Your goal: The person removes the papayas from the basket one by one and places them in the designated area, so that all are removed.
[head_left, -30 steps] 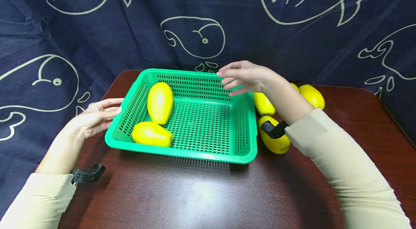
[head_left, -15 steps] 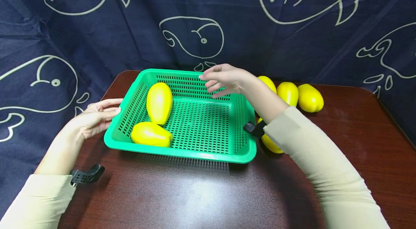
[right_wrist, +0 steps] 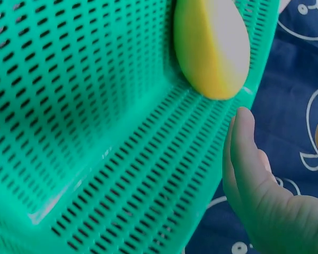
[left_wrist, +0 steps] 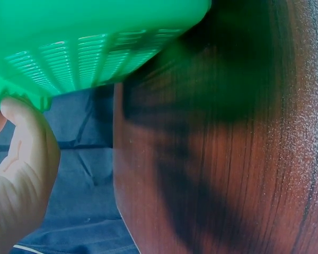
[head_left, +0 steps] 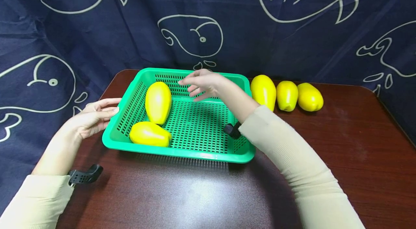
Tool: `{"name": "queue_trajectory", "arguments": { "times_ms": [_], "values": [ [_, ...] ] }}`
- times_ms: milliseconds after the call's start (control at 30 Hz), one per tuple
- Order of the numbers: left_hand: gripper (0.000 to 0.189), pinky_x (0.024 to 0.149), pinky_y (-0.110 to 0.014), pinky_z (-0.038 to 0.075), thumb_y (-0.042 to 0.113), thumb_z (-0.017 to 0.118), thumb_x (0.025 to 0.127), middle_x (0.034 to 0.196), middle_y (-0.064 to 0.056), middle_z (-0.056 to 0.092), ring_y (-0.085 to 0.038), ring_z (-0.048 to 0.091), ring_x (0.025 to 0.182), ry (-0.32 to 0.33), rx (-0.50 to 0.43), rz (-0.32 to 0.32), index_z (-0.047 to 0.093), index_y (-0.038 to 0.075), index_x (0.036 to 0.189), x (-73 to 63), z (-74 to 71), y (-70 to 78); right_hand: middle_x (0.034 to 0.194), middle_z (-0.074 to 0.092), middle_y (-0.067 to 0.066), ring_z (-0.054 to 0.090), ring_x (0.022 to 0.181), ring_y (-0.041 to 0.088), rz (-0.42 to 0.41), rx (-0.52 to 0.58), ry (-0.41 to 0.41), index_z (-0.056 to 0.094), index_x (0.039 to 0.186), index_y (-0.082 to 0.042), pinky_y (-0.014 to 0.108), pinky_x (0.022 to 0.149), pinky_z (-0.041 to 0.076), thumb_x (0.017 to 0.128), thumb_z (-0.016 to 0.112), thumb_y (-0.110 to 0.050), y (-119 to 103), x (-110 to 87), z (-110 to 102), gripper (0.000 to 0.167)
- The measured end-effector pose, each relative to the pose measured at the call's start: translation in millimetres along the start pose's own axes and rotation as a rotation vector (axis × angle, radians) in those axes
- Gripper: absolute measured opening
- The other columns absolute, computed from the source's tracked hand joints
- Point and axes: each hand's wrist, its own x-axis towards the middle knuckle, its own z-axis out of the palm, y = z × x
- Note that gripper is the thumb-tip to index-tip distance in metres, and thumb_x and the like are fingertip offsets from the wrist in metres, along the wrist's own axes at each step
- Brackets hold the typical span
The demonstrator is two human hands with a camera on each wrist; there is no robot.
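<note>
A green plastic basket (head_left: 186, 156) with slotted walls appears tilted toward me over the table. My left hand (head_left: 97, 119) grips its left rim, thumb on top; the left wrist view shows the thumb (left_wrist: 24, 114) against the rim's underside edge. Inside, at the basket's left, lie two yellow papayas: an upright-lying papaya (head_left: 158, 102) at the back and a sideways papaya (head_left: 150, 134) in front. Over the basket's back half, my right hand (head_left: 206, 82) hovers with loosely spread fingers and nothing held. In the right wrist view, a papaya (right_wrist: 214, 50) lies beyond its fingertips.
Right of the basket, a large papaya (head_left: 263, 91), a smaller papaya (head_left: 287, 95) and another papaya (head_left: 310, 97) stand in a row on the brown table (head_left: 357, 142). A dark blue curtain (head_left: 240, 12) with fish drawings hangs behind the table's back edge.
My right hand has moved left from the basket's back right corner to over its inside, nearer the two papayas. The left hand stays at the rim, and the basket has barely shifted.
</note>
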Motion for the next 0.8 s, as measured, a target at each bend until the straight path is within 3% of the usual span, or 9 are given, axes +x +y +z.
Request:
{"name": "queue_trajectory", "arguments": {
  "times_ms": [233,600,800],
  "values": [
    [0.032,0.072,-0.03,0.055,-0.008,0.047,0.093,0.1,-0.006,0.067,-0.018,0.067,0.087,-0.003,-0.006,-0.002,0.067,0.013,0.108,0.4,0.6,0.2,0.133,0.046,0.022,0.05,0.117,0.036,0.027,0.02,-0.002,0.042,0.132,-0.007,0.043,0.089,0.049,0.086,0.068,-0.024,6.1,13.6,15.4,0.056],
    [0.033,0.072,-0.031,0.055,-0.008,0.046,0.094,0.098,-0.006,0.067,-0.019,0.067,0.086,0.002,0.02,-0.005,0.066,0.014,0.109,-1.0,-0.2,2.0,0.13,0.047,0.021,0.052,0.115,0.035,0.039,0.04,0.002,0.046,0.127,-0.007,0.041,0.085,0.051,0.087,0.067,-0.023,12.2,32.3,38.8,0.048],
    [0.033,0.072,-0.03,0.055,-0.007,0.046,0.094,0.098,-0.006,0.068,-0.018,0.067,0.086,-0.002,0.031,-0.016,0.066,0.015,0.11,-0.4,0.1,0.6,0.131,0.045,0.022,0.053,0.114,0.035,0.063,0.051,0.03,0.039,0.136,-0.007,0.038,0.081,0.053,0.086,0.068,-0.023,15.3,41.2,51.0,0.059]
  ]
}}
